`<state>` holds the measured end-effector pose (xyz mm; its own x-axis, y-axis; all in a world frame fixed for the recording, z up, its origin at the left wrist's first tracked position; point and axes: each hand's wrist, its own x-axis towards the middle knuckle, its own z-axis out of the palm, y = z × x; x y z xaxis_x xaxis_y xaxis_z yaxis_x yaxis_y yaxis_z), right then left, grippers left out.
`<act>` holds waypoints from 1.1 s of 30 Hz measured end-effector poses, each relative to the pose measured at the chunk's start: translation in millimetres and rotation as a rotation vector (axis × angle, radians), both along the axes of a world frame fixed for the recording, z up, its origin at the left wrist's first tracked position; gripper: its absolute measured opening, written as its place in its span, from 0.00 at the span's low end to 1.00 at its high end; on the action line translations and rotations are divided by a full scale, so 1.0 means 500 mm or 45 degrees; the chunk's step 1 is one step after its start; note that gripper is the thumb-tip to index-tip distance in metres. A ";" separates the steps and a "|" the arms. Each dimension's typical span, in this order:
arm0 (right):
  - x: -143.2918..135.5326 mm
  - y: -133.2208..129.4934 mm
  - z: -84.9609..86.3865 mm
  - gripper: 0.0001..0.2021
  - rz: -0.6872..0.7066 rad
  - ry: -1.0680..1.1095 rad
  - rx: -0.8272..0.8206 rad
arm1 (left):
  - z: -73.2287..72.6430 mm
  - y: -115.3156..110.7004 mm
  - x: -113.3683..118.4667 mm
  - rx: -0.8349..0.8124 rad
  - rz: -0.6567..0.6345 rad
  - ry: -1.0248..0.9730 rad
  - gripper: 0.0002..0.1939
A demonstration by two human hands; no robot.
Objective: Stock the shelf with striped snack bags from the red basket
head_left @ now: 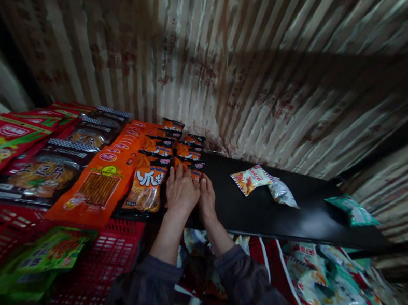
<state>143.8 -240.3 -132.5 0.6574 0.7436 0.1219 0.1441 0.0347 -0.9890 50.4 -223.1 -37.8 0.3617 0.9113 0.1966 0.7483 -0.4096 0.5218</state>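
Observation:
My left hand (182,190) lies palm down at the front of the small orange and black snack packets (188,151), its fingers stretched forward over the nearest one. Close beside it, my right hand (206,199) rests at the right edge of the same row, fingers extended and touching the packet side. Both hands partly hide that packet. A larger black and orange snack bag (146,188) lies just left of my left hand. These packets stand in overlapping rows on a black shelf (238,214).
Further left are orange stick-snack bags (95,185), dark bags (40,176) and red bags (1,143). Green bags (45,259) lie in a red basket (116,247). White packets (251,179) and a teal packet (352,210) lie on the shelf's right; more bags (329,277) sit below.

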 end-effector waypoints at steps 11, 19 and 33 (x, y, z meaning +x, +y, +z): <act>0.001 -0.169 0.025 0.19 -0.172 0.065 0.252 | -0.011 -0.005 0.015 0.210 -0.046 -0.281 0.19; 0.032 -0.268 0.013 0.14 -0.136 -0.093 0.112 | 0.026 -0.084 0.027 0.185 -0.477 -0.623 0.16; 0.106 -0.356 -0.032 0.09 0.955 -0.799 -0.835 | -0.137 -0.234 -0.076 -0.471 -0.972 0.908 0.12</act>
